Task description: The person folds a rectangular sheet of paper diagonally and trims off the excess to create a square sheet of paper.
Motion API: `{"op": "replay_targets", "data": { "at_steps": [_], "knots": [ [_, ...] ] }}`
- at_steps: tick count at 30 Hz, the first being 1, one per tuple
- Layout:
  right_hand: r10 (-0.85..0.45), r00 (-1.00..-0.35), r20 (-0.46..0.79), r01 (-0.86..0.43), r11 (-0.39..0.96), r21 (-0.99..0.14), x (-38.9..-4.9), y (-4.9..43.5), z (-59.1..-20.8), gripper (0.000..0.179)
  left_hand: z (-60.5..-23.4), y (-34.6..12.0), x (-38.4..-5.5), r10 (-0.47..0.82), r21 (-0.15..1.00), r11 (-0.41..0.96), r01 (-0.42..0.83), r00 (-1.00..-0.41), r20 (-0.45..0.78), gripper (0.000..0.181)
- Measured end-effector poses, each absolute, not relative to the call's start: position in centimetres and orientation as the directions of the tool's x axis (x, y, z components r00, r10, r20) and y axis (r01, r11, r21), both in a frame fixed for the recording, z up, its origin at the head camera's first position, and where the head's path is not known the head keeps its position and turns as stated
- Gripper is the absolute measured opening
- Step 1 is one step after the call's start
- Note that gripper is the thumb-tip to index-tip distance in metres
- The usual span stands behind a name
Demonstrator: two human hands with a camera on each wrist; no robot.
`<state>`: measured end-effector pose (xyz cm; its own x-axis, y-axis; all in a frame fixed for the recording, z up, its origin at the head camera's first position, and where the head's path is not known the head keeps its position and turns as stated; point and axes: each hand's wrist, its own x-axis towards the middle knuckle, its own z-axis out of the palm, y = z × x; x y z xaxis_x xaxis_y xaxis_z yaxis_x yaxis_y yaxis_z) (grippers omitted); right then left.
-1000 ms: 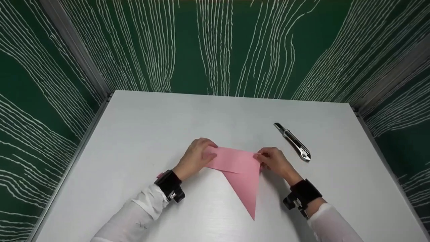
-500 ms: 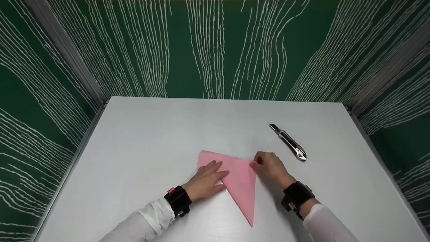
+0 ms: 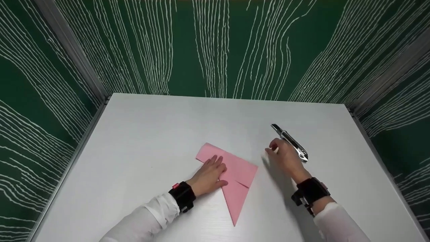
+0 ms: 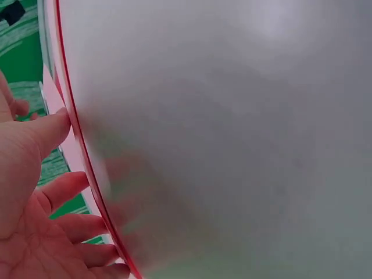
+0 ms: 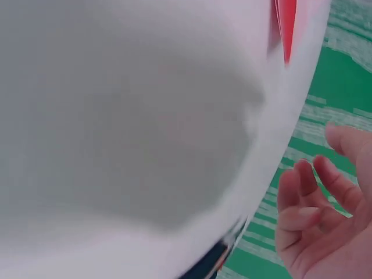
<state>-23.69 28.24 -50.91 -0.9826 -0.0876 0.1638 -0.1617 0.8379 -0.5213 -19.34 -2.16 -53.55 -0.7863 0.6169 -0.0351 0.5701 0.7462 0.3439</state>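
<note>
Your left hand (image 3: 208,176) rests on the folded pink paper (image 3: 233,169); your right hand (image 3: 286,158) is by the utility knife (image 3: 293,142).
Just left of the frame's lower centre, your left fingers lie spread on the paper, thumb apart. The paper sits at lower centre on the white table (image 3: 151,127), its 1 long point aimed at the bottom edge. Right of centre, your right hand is apart from the paper, fingers loosely bent, thumb away from their tips. The knife lies just beside it, blade end toward the upper left.
</note>
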Motion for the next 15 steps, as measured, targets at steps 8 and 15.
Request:
{"op": "replay_targets", "data": {
  "at_steps": [8, 15],
  "knots": [
    [0.026, -0.955, 0.297, -0.104, 0.904, -0.414, -23.8, 31.9, -51.4, 0.041, -53.1, -2.4, -19.7, 0.629, 0.287, 0.751, 0.594, -0.776, -0.041, 0.04],
    [0.066, -0.982, 0.179, 0.002, 0.943, -0.333, -23.4, 33.6, -52.5, 0.052, -53.4, -2.6, -20.0, 0.669, 0.212, 0.731, 0.648, -0.742, -0.038, 0.053]
  ]
}}
